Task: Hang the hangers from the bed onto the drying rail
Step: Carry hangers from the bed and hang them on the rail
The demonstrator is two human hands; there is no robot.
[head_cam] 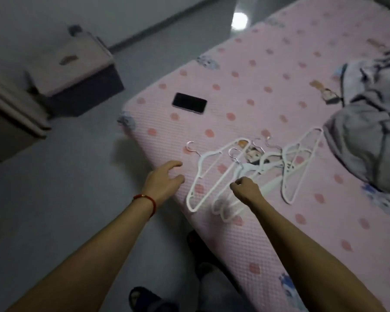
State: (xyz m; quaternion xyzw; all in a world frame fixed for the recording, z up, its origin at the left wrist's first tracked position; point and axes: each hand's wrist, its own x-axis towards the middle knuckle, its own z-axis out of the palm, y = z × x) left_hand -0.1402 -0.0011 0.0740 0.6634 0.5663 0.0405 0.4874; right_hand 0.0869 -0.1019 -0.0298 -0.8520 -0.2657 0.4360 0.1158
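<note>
Left grip [164, 179] released, right grip [245, 188] clenched above hangers [245, 172] (phone [189, 103], grey clothes [374, 131] nearby).

1. Hangers [252, 170], centre of the frame: overlapping in a white tangle, so their number cannot be counted; the lower ends blur into the bed [279, 70].
2. Right hand [245, 188], centre: fingers curled away from the camera; whether they hold a hanger cannot be told.
3. Clothes [369, 131], right edge: cut off by the frame.
4. Bed: upper right and lower right parts run out of the frame.
5. Cabinet [77, 70], upper left: blurred; detail unreadable.
6. Slipper [144, 298], bottom edge: partly cut off.
</note>
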